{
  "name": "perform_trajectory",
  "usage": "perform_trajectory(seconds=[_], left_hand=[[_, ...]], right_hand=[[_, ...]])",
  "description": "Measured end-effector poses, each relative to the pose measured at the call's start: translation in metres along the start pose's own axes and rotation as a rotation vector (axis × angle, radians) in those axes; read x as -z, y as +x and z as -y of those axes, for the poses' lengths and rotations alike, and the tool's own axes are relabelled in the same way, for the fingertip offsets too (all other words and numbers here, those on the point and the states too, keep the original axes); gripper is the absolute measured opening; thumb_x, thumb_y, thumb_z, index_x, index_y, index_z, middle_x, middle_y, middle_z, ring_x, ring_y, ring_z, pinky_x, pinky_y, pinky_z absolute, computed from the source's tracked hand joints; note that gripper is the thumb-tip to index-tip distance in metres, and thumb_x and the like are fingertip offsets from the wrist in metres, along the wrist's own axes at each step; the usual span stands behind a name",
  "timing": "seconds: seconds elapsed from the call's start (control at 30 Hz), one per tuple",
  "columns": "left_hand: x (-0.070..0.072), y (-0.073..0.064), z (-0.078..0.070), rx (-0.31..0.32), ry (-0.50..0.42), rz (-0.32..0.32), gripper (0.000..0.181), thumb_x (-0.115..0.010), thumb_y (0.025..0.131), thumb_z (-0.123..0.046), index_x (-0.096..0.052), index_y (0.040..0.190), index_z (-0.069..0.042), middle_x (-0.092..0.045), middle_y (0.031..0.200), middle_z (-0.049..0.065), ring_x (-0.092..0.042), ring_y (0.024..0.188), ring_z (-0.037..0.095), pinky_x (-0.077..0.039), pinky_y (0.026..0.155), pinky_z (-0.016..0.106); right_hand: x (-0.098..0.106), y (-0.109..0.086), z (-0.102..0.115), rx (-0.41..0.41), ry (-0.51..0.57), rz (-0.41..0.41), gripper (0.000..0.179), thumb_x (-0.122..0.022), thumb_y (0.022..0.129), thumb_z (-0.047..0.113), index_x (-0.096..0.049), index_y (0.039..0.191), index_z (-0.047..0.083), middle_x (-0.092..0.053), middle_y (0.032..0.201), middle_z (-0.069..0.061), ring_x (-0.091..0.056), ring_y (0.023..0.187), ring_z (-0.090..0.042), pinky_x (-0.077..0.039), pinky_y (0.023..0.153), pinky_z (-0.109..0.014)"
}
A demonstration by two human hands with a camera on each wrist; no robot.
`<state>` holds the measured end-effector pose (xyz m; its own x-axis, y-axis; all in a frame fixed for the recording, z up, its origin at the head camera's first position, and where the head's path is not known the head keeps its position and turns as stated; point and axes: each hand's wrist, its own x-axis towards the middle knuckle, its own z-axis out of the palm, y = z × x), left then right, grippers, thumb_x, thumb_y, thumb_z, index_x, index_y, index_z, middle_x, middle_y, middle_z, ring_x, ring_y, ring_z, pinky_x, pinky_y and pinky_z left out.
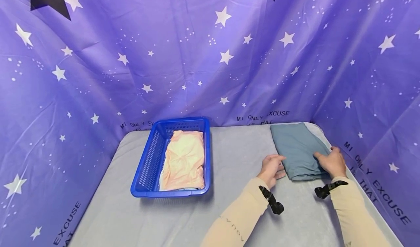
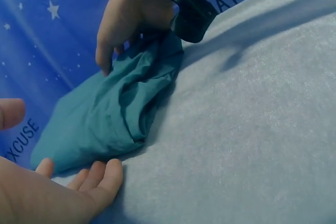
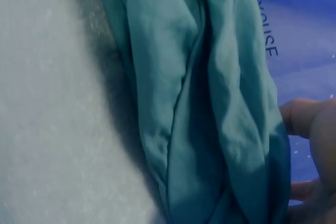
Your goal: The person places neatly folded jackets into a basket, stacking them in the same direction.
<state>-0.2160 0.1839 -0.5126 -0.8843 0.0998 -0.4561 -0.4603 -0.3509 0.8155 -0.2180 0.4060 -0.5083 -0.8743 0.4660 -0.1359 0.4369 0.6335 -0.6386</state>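
Peach cloth (image 1: 183,159) inside blue basket (image 1: 170,194), teal cloth (image 1: 296,148) outside

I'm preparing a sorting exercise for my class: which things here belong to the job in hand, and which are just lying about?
In the job:
folded teal cloth
grey cover beneath it
left fingers, at its left edge
right fingers, touching its right side

Apparently just about:
blue basket, away from the fingers
pink cloth lying in it
starry curtain behind

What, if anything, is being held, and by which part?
The right hand appears to hold the folded teal cloth by its right edge, toward the near corner; the left hand holds nothing.
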Motion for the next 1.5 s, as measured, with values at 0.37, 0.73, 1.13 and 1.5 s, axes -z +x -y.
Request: perform_trajectory(seconds=[0.37,0.73,1.13,1.5], left_hand=[[-0.006,0.013,0.007,0.031,0.046,0.043,0.038,-0.079,0.082,-0.016,-0.061,0.115,-0.015,-0.061,0.098,0.009,-0.059,0.082,0.021,-0.057,0.075,0.04],[0.008,0.022,0.015,0.03,0.027,0.106,0.03,-0.079,0.085,-0.019,-0.067,0.112,-0.014,-0.067,0.1,0.004,-0.068,0.082,0.015,-0.061,0.078,0.035],[0.015,0.025,0.015,0.002,0.088,0.131,0.026,-0.078,0.091,-0.032,-0.068,0.107,-0.014,-0.066,0.095,0.004,-0.066,0.08,0.015,-0.058,0.073,0.033],[0.018,0.03,0.014,0.018,0.089,0.194,0.035,-0.078,0.09,-0.013,-0.065,0.122,-0.015,-0.068,0.106,0.005,-0.07,0.094,0.022,-0.059,0.088,0.044]], right_hand=[[0.009,0.007,-0.012,-0.013,-0.039,0.105,0.091,-0.052,0.1,0.049,-0.019,0.151,-0.019,-0.025,0.151,-0.047,-0.031,0.137,-0.063,-0.036,0.109,-0.067],[0.007,0.008,-0.009,0.007,-0.014,0.363,0.11,-0.048,0.098,0.056,-0.002,0.145,-0.031,-0.01,0.15,-0.054,-0.019,0.141,-0.066,-0.029,0.118,-0.066],[-0.013,-0.007,-0.002,0.113,0.036,0.239,0.077,-0.043,0.107,0.039,-0.022,0.149,-0.023,-0.024,0.151,-0.049,-0.029,0.139,-0.064,-0.031,0.114,-0.069],[-0.028,-0.02,0.005,0.222,0.027,0.055,0.056,-0.048,0.107,0.024,-0.036,0.143,-0.017,-0.039,0.143,-0.047,-0.038,0.131,-0.065,-0.034,0.108,-0.071]])
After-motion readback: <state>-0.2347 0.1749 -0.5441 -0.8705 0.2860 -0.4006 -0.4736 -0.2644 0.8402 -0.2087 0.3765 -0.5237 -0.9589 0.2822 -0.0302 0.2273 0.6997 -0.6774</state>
